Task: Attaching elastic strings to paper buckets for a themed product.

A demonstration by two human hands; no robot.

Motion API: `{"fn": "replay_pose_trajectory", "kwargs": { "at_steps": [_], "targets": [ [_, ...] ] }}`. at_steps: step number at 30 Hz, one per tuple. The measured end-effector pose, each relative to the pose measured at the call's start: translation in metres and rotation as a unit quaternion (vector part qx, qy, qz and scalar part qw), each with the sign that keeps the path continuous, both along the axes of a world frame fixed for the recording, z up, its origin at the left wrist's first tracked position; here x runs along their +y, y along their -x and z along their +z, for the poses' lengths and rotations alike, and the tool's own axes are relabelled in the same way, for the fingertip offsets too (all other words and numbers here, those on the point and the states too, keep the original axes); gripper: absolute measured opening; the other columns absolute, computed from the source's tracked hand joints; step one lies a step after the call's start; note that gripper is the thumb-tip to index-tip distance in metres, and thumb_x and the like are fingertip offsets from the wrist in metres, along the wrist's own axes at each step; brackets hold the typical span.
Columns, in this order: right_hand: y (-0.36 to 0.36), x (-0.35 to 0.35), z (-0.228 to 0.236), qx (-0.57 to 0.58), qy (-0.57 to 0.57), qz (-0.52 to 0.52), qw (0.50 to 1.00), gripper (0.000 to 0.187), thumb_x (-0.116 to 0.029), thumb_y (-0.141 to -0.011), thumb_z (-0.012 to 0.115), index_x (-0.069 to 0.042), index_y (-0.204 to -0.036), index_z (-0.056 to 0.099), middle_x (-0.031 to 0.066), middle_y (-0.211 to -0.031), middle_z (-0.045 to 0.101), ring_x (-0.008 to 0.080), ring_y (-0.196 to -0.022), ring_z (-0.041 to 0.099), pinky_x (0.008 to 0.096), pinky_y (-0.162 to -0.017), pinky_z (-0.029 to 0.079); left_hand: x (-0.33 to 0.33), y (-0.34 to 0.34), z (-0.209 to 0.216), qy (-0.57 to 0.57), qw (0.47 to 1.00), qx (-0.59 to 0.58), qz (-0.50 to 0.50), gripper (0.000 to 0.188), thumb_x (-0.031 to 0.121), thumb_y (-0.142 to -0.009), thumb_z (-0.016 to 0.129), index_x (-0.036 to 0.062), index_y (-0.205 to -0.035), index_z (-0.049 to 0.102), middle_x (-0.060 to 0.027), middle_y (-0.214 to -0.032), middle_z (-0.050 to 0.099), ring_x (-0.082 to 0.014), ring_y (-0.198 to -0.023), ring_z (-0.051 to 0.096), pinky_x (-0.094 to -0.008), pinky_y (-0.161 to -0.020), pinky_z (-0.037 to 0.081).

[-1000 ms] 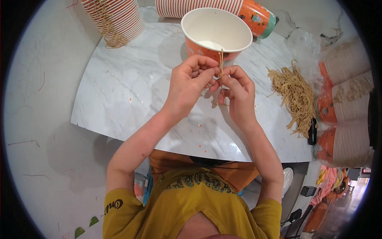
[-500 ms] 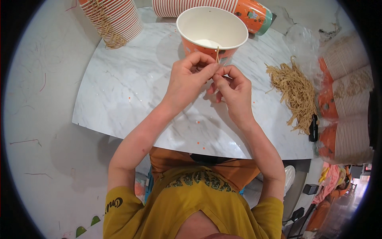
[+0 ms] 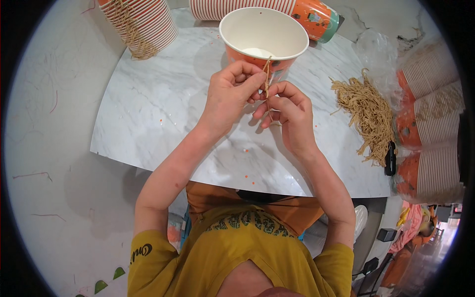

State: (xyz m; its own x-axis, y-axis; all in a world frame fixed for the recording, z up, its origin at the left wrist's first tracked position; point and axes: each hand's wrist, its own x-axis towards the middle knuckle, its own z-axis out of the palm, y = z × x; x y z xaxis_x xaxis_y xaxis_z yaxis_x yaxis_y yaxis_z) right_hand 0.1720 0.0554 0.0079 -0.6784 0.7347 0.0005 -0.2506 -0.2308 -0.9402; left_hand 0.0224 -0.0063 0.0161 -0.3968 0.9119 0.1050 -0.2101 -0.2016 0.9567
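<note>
A short tan cord [image 3: 267, 84] hangs at the front wall of a large paper bucket [image 3: 292, 53], white inside and orange outside. Its upper end meets the wall just under the rim. My left hand [image 3: 226, 94] is closed at the cord's left side, with thumb and index finger bent toward it. From the right, my right hand [image 3: 293, 115] pinches the cord lower down, and a thin tail trails below those fingers. Exactly how the cord passes between the fingertips is partly hidden.
A loose heap of tan cords [image 3: 363, 114] lies on the marbled table [image 3: 143, 119], beside a black object [image 3: 390, 159]. Stacked buckets stand at far left [image 3: 141, 27], another stack [image 3: 242, 9] lies behind, and bagged stacks [image 3: 435, 114] line the right. Small orange specks dot the tabletop.
My hands have drawn slightly apart, the left going left and the right lower. More of the cord now shows between them, with its tail visible below the right fingers.
</note>
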Motion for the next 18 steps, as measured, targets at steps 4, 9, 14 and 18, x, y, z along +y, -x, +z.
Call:
{"fn": "replay_pose_trajectory", "kwargs": {
  "at_steps": [4, 9, 14, 18],
  "targets": [
    [-0.001, 0.001, -0.002, 0.011, 0.007, -0.003, 1.0, 0.013, -0.012, -0.093, 0.056, 0.0, -0.097, 0.06, 0.012, -0.095, 0.069, 0.0194, -0.075, 0.071, 0.0296, -0.058, 0.055, 0.0, 0.0, -0.001, 0.002, 1.0, -0.001, -0.001, 0.013, 0.014, -0.096, 0.069, 0.0008, -0.1, 0.068, -0.0003, -0.079, 0.066, -0.0068, -0.069, 0.059, -0.0231, -0.063, 0.046],
    [0.001, -0.006, 0.003, -0.001, -0.021, -0.022, 1.0, 0.017, -0.017, -0.097, 0.061, -0.001, -0.1, 0.059, 0.0115, -0.095, 0.069, 0.0186, -0.076, 0.07, 0.0294, -0.059, 0.056, 0.001, 0.0, -0.003, -0.003, 1.0, -0.008, -0.007, 0.014, 0.013, -0.096, 0.069, 0.0002, -0.1, 0.067, -0.001, -0.079, 0.066, -0.0069, -0.068, 0.059, -0.0234, -0.062, 0.046],
    [0.006, -0.011, 0.001, -0.025, -0.055, -0.049, 0.997, 0.016, -0.009, -0.095, 0.069, -0.001, -0.102, 0.057, 0.007, -0.092, 0.069, 0.011, -0.077, 0.068, 0.0233, -0.057, 0.055, 0.001, 0.0, -0.004, -0.002, 1.0, -0.026, -0.007, 0.013, 0.013, -0.097, 0.069, 0.0003, -0.1, 0.067, -0.0008, -0.079, 0.065, -0.0071, -0.067, 0.058, -0.0237, -0.061, 0.046],
    [0.006, -0.011, 0.0, -0.031, -0.056, -0.05, 0.997, 0.012, -0.006, -0.097, 0.066, -0.001, -0.103, 0.057, 0.0061, -0.093, 0.068, 0.01, -0.075, 0.067, 0.0224, -0.055, 0.054, 0.001, 0.002, -0.006, -0.006, 1.0, -0.018, -0.006, 0.013, 0.013, -0.097, 0.069, 0.0008, -0.1, 0.067, -0.0008, -0.079, 0.066, -0.0072, -0.066, 0.058, -0.0235, -0.061, 0.046]
  ]
}}
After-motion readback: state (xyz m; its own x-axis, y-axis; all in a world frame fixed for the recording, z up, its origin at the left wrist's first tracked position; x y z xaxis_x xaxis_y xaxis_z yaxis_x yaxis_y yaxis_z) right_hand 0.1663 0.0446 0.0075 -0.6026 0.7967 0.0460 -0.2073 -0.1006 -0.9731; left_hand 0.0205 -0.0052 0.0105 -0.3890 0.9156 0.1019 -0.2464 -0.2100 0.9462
